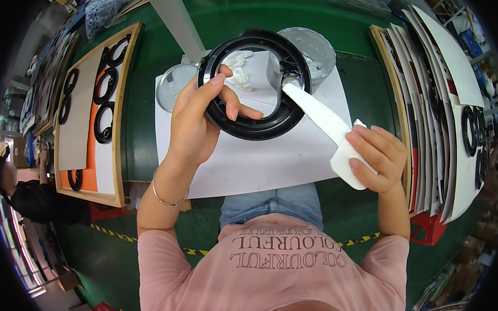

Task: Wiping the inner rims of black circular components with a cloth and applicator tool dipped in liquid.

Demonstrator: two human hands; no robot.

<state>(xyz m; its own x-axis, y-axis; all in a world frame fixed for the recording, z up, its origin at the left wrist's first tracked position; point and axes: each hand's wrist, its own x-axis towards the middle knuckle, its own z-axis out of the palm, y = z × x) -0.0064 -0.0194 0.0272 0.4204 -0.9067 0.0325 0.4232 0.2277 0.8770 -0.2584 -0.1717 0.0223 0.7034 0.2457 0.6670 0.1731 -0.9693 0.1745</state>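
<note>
A glossy black plastic ring (pixel 255 131) with a curved inner opening is held up over the table. My left hand (pixel 197 111) grips its left side, thumb on the rim and fingers through the opening. My right hand (pixel 378 158) is closed round a long white tool (pixel 320 115), which looks wrapped in white paper or cloth. The tool's tip meets the ring's right inner side, where a pale smear shows. Behind the ring stands a round tub (pixel 320 50) with greyish contents. Crumpled white tissue (pixel 239 71) lies beyond the opening, and a round clear lid (pixel 165 91) sits to the left.
White paper (pixel 248 169) covers the green table before me. A wood-framed tray (pixel 131 72) with several black rings stands left. Upright boards (pixel 401 106) stand in a wooden frame at right. A grey post (pixel 174 21) rises at the back. Another person (pixel 30 196) is far left.
</note>
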